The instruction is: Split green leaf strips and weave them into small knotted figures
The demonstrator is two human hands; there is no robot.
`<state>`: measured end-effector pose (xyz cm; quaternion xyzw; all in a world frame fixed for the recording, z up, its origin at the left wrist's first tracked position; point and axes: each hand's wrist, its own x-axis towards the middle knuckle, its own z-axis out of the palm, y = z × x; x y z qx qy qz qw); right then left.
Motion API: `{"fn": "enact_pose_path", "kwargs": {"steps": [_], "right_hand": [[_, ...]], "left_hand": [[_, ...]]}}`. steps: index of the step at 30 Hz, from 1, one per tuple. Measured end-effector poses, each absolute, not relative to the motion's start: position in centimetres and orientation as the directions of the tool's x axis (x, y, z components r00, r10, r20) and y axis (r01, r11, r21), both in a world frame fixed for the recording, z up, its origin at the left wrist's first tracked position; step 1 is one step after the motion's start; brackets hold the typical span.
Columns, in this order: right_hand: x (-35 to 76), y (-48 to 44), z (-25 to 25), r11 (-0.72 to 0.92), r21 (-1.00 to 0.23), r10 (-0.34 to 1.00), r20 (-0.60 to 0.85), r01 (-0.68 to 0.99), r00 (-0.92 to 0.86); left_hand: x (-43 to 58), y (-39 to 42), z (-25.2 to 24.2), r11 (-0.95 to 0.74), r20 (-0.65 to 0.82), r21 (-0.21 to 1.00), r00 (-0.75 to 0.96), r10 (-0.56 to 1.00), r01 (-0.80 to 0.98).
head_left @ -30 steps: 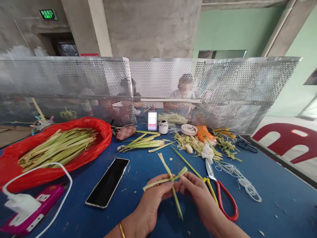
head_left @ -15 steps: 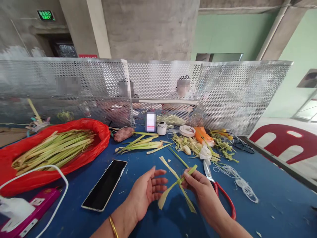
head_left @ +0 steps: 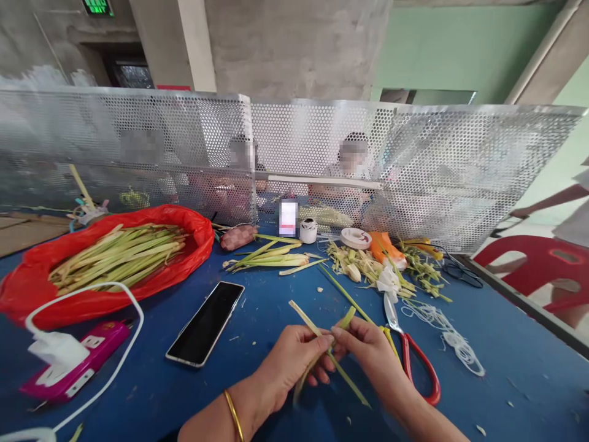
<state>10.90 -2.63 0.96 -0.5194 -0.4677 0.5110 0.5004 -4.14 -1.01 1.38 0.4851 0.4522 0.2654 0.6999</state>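
Note:
Flat green-yellow leaf strips (head_left: 301,312), crossed over one another, are held low over the blue table (head_left: 257,307) between my hands. My left hand (head_left: 294,356) pinches the crossing from the left, its thumb on top. From the other side my right hand (head_left: 365,347) also pinches it, thumb and fingertips almost touching those of the left. One strip end sticks out at the upper left and another at the lower right. Fingers cover the crossing itself. A long green stalk (head_left: 345,294) lies just beyond my right hand, and red-handled scissors (head_left: 391,314) rest to its right.
At left are a red bag (head_left: 202,230) of leaf strips (head_left: 119,255), a purple power strip (head_left: 103,350) and a black phone (head_left: 207,322). More leaves (head_left: 271,259), scraps (head_left: 345,264) and white string (head_left: 460,350) lie beyond. A perforated metal screen (head_left: 313,135) stands behind, with people past it.
My left hand has moved right and closed from an open pose onto the crossed leaf strips. The right hand keeps its grip. A person has appeared at the far right, and the view has shifted.

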Motion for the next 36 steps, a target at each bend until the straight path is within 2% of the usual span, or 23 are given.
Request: {"fn": "enact_pose_path", "kwargs": {"steps": [5, 11, 14, 17, 27, 30, 32, 34, 36], "right_hand": [[11.0, -2.5, 0.7, -0.045, -0.999, 0.996, -0.046, -0.017, 0.079], [11.2, -2.1, 0.2, -0.004, -1.0, 0.994, -0.005, -0.015, 0.108], [11.3, -2.2, 0.1, -0.011, -1.0, 0.995, -0.011, -0.001, 0.098], [11.5, -2.3, 0.0, -0.02, -1.0, 0.994, -0.023, -0.024, 0.108], [11.4, -1.9, -0.9, -0.019, -1.0, 0.989, -0.02, -0.008, 0.146], [11.5, -1.8, -1.2, 0.015, -0.998, 0.99, 0.024, 0.068, 0.136], [11.8, -1.8, -1.3, 0.049, -0.982, 0.99, 0.072, 0.182, 0.121], [12.3, -1.8, -1.1, 0.117, -0.926, 0.972, 0.182, 0.36, 0.151], [12.8, -2.0, -0.5, 0.211, -0.801, 0.914, 0.364, 0.561, 0.176]], "left_hand": [[-4.3, -1.0, 1.6, 0.253, -0.276, 0.961, 0.405, 0.872, 0.112], [-4.5, -0.8, 1.9, 0.434, -0.385, 0.901, 0.481, 0.788, 0.011], [-4.5, -0.8, 1.5, 0.503, -0.432, 0.864, 0.465, 0.773, -0.034], [-4.4, -0.8, 1.3, 0.493, -0.438, 0.87, 0.413, 0.799, -0.031], [-4.5, -0.7, 1.2, 0.479, -0.443, 0.877, 0.471, 0.763, 0.049], [-4.3, -0.7, 1.0, 0.482, -0.443, 0.875, 0.482, 0.756, 0.05], [-4.2, -0.8, 0.8, 0.478, -0.448, 0.877, 0.456, 0.769, 0.056], [-4.0, -1.0, 0.6, 0.476, -0.457, 0.877, 0.431, 0.778, 0.069], [-3.9, -1.3, 0.5, 0.469, -0.45, 0.88, 0.445, 0.774, 0.073]]}}
